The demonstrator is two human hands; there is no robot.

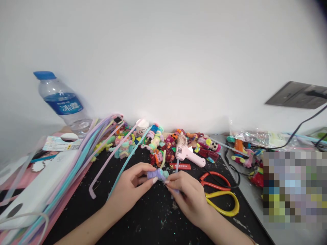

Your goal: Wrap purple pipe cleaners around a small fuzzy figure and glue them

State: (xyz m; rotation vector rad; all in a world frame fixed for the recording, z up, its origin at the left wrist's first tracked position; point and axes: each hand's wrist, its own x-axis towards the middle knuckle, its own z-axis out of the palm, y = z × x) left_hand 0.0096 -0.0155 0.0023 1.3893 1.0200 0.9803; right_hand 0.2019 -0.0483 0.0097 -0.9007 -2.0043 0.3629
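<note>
My left hand (131,189) and my right hand (187,195) meet over the black mat (153,217). Between their fingertips sits a small fuzzy pipe-cleaner piece (157,175), purple with a teal end. The left thumb and fingers pinch its purple side. The right fingers pinch the teal side, curled closed. Just behind the hands lie a pink glue gun (187,153) and a red lighter (180,166).
Long pastel pipe cleaners (84,154) fan out at the left beside a water bottle (63,102). A heap of small fuzzy figures (155,139) lines the wall. Red and yellow scissors (221,194) lie right of my hand. A black cable (293,136) runs to a wall socket.
</note>
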